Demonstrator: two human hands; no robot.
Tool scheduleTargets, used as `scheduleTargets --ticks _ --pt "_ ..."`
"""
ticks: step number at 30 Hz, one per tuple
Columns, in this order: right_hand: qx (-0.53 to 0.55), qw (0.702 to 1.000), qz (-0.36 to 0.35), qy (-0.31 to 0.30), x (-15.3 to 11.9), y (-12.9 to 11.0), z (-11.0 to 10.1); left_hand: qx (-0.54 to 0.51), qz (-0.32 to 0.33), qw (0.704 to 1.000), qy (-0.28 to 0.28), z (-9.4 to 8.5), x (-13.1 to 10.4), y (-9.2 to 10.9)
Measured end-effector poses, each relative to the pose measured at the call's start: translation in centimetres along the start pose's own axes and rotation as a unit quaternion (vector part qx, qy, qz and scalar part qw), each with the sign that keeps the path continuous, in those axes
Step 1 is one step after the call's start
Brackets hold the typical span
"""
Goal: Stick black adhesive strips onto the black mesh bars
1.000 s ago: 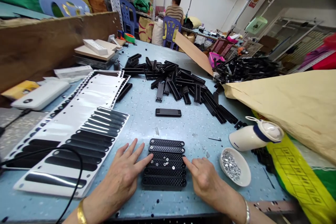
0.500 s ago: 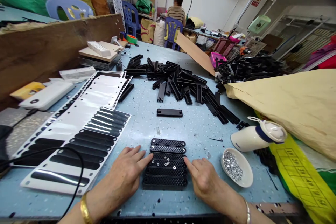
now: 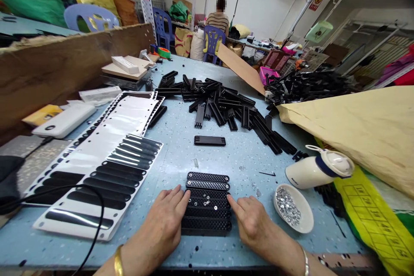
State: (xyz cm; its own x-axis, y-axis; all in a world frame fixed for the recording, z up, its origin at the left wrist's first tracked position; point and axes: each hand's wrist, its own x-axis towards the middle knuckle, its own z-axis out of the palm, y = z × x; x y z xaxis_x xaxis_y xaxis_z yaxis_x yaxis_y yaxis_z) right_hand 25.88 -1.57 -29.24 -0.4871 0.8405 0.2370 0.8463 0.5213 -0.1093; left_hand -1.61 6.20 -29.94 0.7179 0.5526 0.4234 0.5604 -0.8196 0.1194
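Observation:
Several black textured strips (image 3: 207, 223) lie stacked in a row before me, one behind another. Small silver ring-like pieces (image 3: 215, 208) lie loose on the middle strips; the two farthest have one at each end. My left hand (image 3: 166, 220) is open at the row's left side, its fingers stretched forward and its index fingertip by a strip's end. At the right side, my right hand (image 3: 254, 220) is open with its index finger extended to a strip's end and the other fingers bent. Neither hand grasps anything. A white bowl (image 3: 308, 220) of silver pieces stands right of my right hand.
A single black bar (image 3: 209, 141) lies beyond the row, before a pile of black bars (image 3: 216, 99). Sheets of black stickers (image 3: 106, 181) and a cable lie left. A white bottle (image 3: 305, 171) lies right. A person (image 3: 218, 19) sits far back.
My left hand has shifted right and its fingers have drawn closer together along the strips' left ends. My right hand stays nearly in place. The view has moved slightly.

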Motion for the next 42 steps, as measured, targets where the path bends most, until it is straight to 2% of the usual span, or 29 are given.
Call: scheduleTargets --ticks 6,10,14,17,23,26,30,34,36,42 --pt "0.008 1.0 0.002 0.002 0.0 -0.1 0.0 -0.028 -0.04 0.999 -0.002 1.0 -1.7 0.1" --pt "0.021 0.999 0.014 0.019 0.0 0.0 0.1 -0.049 -0.029 0.998 0.007 0.5 -1.2 -0.6" --pt "0.038 0.999 0.026 0.025 0.0 0.1 0.3 -0.08 -0.044 0.995 -0.026 0.1 -1.6 -1.2" --pt "0.041 0.998 0.023 0.038 -0.1 0.3 0.5 -0.074 -0.045 0.996 -0.022 0.2 -2.0 -1.3" --pt "0.089 0.992 0.059 0.074 1.3 0.1 -0.5 -0.023 -0.029 0.999 0.001 -0.9 -0.5 -1.4" --pt "0.085 0.994 0.048 0.039 2.9 -0.8 -1.3 -0.016 -0.024 1.0 0.009 -1.3 1.0 -0.6" --pt "0.061 0.997 0.027 -0.048 4.9 -2.0 -2.0 -0.02 -0.011 0.999 -0.037 -0.7 2.7 0.9" --pt "0.049 0.994 0.022 -0.092 5.0 -2.4 -2.2 -0.04 0.0 0.996 -0.074 0.0 2.6 1.5" --pt "0.048 0.996 0.024 -0.077 4.2 -2.3 -2.1 -0.058 0.009 0.996 -0.063 0.0 1.8 1.3" --pt "0.048 0.998 0.039 0.028 1.8 -1.5 -1.8 -0.071 0.006 0.997 -0.025 -0.4 -0.6 0.3"
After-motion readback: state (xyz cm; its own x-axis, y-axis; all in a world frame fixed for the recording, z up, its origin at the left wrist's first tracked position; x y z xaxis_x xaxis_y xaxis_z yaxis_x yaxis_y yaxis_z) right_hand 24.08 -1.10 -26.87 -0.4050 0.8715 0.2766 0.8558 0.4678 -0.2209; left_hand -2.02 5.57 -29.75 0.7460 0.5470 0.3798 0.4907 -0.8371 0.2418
